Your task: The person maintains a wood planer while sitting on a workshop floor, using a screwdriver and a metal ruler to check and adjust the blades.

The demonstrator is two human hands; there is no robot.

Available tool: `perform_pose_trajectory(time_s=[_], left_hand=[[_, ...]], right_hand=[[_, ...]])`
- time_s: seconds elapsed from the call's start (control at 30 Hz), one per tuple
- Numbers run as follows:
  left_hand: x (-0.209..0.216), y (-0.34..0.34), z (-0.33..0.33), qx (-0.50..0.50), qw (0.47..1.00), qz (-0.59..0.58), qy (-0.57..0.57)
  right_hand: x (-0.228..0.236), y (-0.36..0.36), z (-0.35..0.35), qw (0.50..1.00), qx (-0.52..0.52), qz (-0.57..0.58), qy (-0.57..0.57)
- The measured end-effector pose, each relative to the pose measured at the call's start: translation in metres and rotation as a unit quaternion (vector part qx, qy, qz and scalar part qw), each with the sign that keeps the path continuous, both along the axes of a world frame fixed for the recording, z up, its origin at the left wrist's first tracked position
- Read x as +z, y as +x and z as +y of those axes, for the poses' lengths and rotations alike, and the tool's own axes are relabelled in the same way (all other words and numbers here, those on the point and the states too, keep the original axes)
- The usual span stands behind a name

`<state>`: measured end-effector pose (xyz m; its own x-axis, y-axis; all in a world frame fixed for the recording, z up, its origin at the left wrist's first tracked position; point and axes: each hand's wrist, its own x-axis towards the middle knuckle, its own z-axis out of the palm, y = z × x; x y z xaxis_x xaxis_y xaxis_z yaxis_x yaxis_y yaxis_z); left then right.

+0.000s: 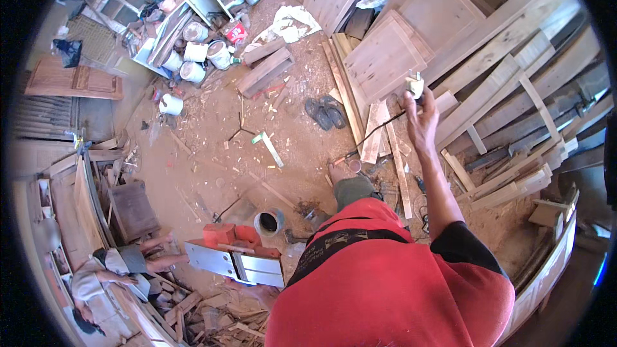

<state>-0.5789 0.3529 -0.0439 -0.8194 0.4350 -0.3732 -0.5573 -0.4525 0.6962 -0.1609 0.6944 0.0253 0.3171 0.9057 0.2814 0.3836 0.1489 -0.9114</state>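
Note:
My right hand (pixel 422 122) is raised out ahead on the right, its fingers closed round a pale power plug (pixel 414 83) with the prongs pointing up. From the hand a dark cord (pixel 375 131) runs down to the left, toward the floor by my foot. At lower left, beside a red planer machine (pixel 218 236) with a long metal bed (pixel 209 261), a blurred skin-coloured patch shows, perhaps part of my left hand or forearm (pixel 260 293). Its fingers cannot be made out.
Wooden panels (pixel 385 58) and long boards (pixel 508 90) lean at right. Sandals (pixel 324 113), a wooden beam (pixel 265 72) and a dark-filled bucket (pixel 269 222) lie or stand on the shavings-strewn floor. Paint buckets (pixel 193 71) crowd the shelves at upper left. Another person (pixel 96 276) is at far lower left.

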Motion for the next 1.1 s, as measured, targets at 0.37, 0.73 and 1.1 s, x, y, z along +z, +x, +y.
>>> perform_pose_trajectory(time_s=[0.37, 0.73, 1.1], left_hand=[[0.005, -0.111, 0.336, -0.182, 0.973, -0.02, 0.144], [0.053, -0.136, 0.729, -0.435, 0.896, -0.031, 0.089], [0.088, -0.025, 1.057, -0.599, 0.794, -0.045, 0.095]], right_hand=[[-0.014, -0.18, 0.146, 0.656, 0.274, 0.597, -0.373], [0.005, -0.268, 0.372, 0.714, 0.251, 0.606, -0.246], [-0.008, -0.235, 0.62, 0.777, 0.121, 0.6, -0.146]])
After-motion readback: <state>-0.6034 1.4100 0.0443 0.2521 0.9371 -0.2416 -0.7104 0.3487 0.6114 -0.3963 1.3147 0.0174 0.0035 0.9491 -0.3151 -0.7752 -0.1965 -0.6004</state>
